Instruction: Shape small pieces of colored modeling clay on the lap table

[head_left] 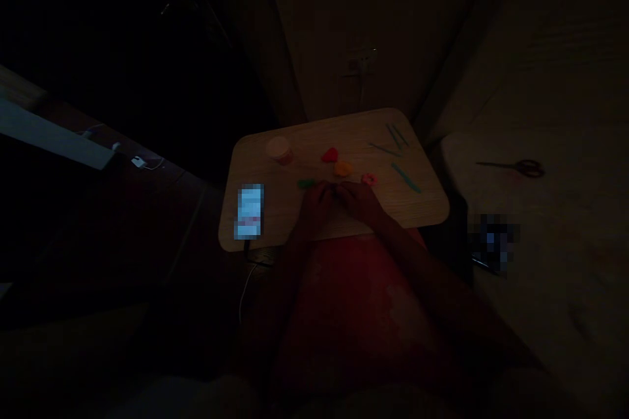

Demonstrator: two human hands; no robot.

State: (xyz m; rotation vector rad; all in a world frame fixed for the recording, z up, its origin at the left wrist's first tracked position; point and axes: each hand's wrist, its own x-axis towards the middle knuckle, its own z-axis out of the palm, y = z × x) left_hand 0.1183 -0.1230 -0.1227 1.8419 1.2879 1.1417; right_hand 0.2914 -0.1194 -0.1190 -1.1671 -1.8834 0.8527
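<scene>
In dim light, my left hand [317,201] and my right hand [360,200] meet over the front part of a small wooden table [275,209]. The fingers of both are bent and pressed together at the tips; whatever lies between them is too dark to make out. A green piece [307,183] lies beside my left fingers. Just beyond the hands are an orange lump [343,169] and a red piece [329,155], soft-looking like modelling clay. Near my right knuckles sits a pink ring-shaped piece [369,179].
A round lidded tub [279,151] stands at the table's back left, with a lit, blurred phone [249,211] in front of it. Several thin teal sticks [405,178] lie on the right side. Scissors [514,166] rest on a pale surface farther right.
</scene>
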